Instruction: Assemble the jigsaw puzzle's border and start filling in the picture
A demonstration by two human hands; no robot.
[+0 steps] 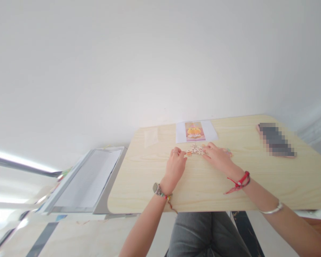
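A small heap of jigsaw puzzle pieces (pixel 198 150) lies in the middle of the table, many with pale backs up and a few showing orange. At the heap's left edge is my left hand (pixel 176 164), fingers curled and thumb close to the index finger, apparently pinching a puzzle piece that is mostly hidden. My right hand (pixel 216 157) reaches over the right side of the heap, its fingers apart and touching the pieces. More coloured pieces (pixel 228 152) show just beyond that hand. Behind the heap lies a paper sheet (pixel 210 130) with a printed picture (pixel 194 132) of yellow-orange figures.
The light wood table (pixel 139 178) stands against a white wall. A phone (pixel 276 139), partly pixelated, lies at the right. A clear plastic bag (pixel 151 137) lies at the back left. Beside the table, papers (pixel 89 178) rest on a grey-white surface.
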